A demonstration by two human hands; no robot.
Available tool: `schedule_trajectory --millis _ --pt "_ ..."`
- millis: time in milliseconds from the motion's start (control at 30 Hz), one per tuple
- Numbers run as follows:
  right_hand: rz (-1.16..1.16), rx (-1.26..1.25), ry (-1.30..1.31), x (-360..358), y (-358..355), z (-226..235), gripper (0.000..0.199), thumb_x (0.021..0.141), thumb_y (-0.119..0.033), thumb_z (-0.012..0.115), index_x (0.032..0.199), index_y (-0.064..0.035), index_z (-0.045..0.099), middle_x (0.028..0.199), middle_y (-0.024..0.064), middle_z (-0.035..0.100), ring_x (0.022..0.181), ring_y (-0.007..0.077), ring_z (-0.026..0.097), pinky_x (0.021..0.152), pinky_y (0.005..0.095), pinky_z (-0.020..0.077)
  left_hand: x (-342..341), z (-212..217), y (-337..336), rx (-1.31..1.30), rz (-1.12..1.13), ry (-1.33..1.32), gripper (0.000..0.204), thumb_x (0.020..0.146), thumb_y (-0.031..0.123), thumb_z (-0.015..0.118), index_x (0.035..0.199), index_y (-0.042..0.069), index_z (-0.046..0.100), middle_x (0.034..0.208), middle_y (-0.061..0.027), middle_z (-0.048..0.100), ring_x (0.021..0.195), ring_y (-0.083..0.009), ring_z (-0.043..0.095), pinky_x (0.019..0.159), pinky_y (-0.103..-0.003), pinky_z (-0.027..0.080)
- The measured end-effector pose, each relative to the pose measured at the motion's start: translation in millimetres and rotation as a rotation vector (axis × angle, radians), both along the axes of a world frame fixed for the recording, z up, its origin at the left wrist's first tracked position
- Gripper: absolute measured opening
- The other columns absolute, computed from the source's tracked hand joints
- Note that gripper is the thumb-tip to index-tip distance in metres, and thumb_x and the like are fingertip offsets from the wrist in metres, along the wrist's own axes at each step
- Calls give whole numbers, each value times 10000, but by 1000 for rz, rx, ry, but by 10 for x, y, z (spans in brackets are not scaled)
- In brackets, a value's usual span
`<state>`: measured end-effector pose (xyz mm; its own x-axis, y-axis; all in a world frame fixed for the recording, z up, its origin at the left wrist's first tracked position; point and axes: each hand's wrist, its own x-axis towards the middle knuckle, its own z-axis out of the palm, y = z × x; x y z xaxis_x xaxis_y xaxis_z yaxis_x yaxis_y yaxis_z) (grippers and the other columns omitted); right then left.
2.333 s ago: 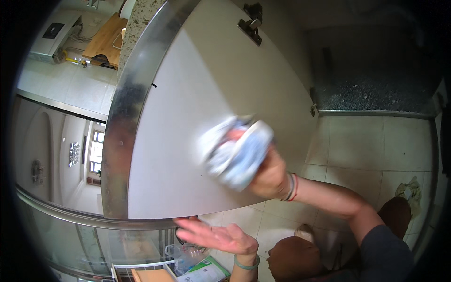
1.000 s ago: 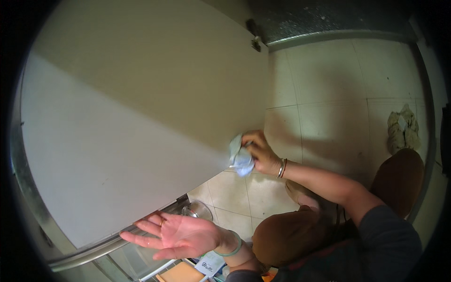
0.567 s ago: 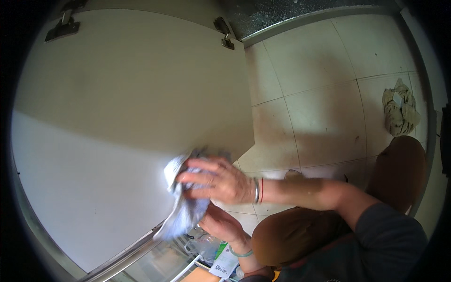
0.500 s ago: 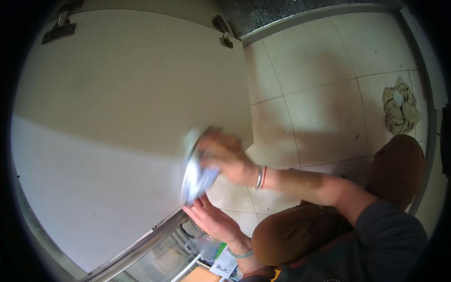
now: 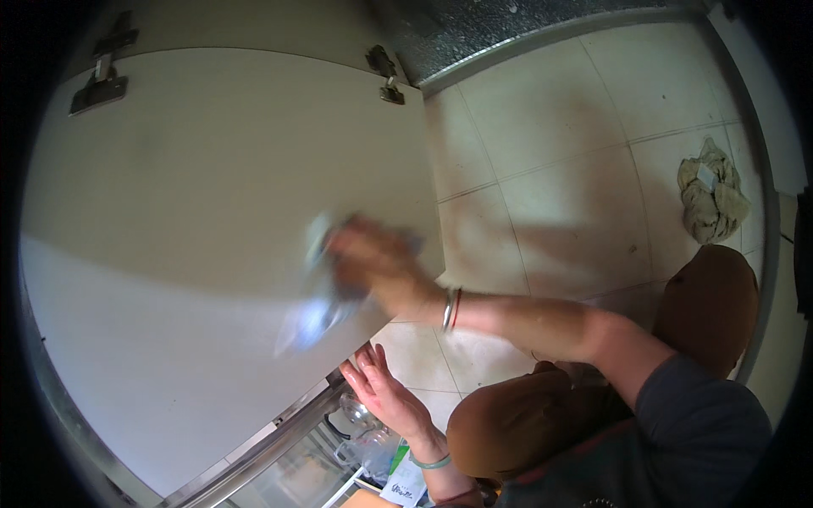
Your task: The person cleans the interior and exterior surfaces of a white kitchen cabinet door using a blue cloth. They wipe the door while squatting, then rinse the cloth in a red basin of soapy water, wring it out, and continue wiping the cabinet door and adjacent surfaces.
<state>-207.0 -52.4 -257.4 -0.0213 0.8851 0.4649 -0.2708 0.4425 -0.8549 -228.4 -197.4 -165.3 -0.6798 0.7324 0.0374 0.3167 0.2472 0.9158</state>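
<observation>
My right hand (image 5: 377,267), blurred by motion, grips a pale blue-white cloth (image 5: 318,317) against a broad white cabinet door (image 5: 212,203). The cloth is smeared too, and part of it lies hidden under the hand. A silver bangle and a red string circle that wrist. My left hand (image 5: 388,398), with a green bangle on its wrist, is at the door's lower edge. Its fingers are stretched out and somewhat apart, with the tips touching or close to that edge.
Two metal hinges, a left one (image 5: 97,89) and a right one (image 5: 388,78), join the door's far edge. A crumpled beige rag (image 5: 711,195) lies on the tiled floor (image 5: 576,195) at the right. Below the door are a metal rail (image 5: 254,449) and clear plastic containers (image 5: 368,449).
My right hand and the cloth have shifted left across the door, and the cloth spreads wider. My left hand's fingers are more spread. The whole view has shifted slightly.
</observation>
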Motion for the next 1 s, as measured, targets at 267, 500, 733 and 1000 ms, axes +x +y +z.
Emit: schedule_trajectory --millis 267,500,733,1000 --pt "-88 -475 -18 20 236 -823 283 941 -43 452 1214 13 498 1239 193 528 1088 353 521 938 422 434 -192 -495 -60 -682 -381 -431 662 1014 331 495 1523 16 211 1458 -202 432 1352 -288 428 1082 -445 378" --pt "-151 -180 143 -238 118 -473 438 950 -28 413 1388 -36 442 1417 198 444 1310 367 424 1104 430 305 -61 -960 413 -389 -257 -827 613 1008 240 499 1503 7 224 1482 -239 376 1347 -347 422 1074 -458 412" --pt "-75 -596 4 94 736 -927 395 906 12 438 1293 -17 508 1371 194 472 1233 351 487 1021 385 409 34 -1175 797 -148 -190 -1112 602 1010 300 498 1514 97 240 1526 -225 294 1394 -357 347 1120 -482 358" --pt "-285 130 -13 -13 934 -381 370 839 18 523 1193 -45 613 1416 165 458 1324 359 418 1089 465 337 167 -1066 1057 -90 -254 -1114 576 1025 419 424 1493 109 296 1515 -192 341 1388 -354 362 1137 -457 337"
